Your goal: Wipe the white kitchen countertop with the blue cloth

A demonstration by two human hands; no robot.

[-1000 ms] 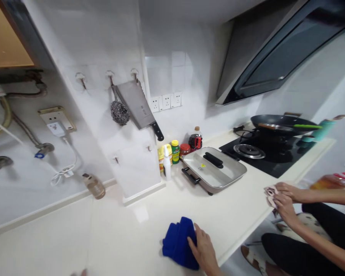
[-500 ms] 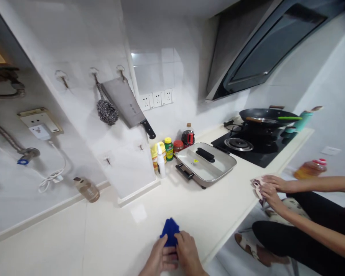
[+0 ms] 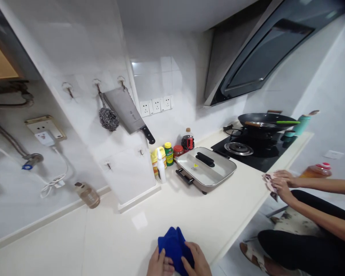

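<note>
A blue cloth (image 3: 173, 245), loosely folded, is held low over the near part of the white countertop (image 3: 123, 245). My left hand (image 3: 160, 263) grips its left edge, thumb on top and fingers curled beneath. On the opposite side my right hand (image 3: 198, 260) pinches the cloth between thumb and fingers. Part of the cloth's lower end is hidden by my hands and cut off by the frame. Beyond the cloth stands a rectangular electric pan (image 3: 206, 168) with a glass lid.
Bottles and jars, including a white spray bottle (image 3: 161, 166), line the wall. A cleaver (image 3: 126, 109) and a steel scourer (image 3: 108, 119) hang from hooks. A wok (image 3: 264, 120) sits on the black cooktop (image 3: 258, 149). At right, another person's hands (image 3: 284, 186) hold a pinkish cloth.
The blue cloth is spread wider, with more of it showing, and my hands are farther apart and lower. The other person's hands and cloth have shifted right along the counter edge.
</note>
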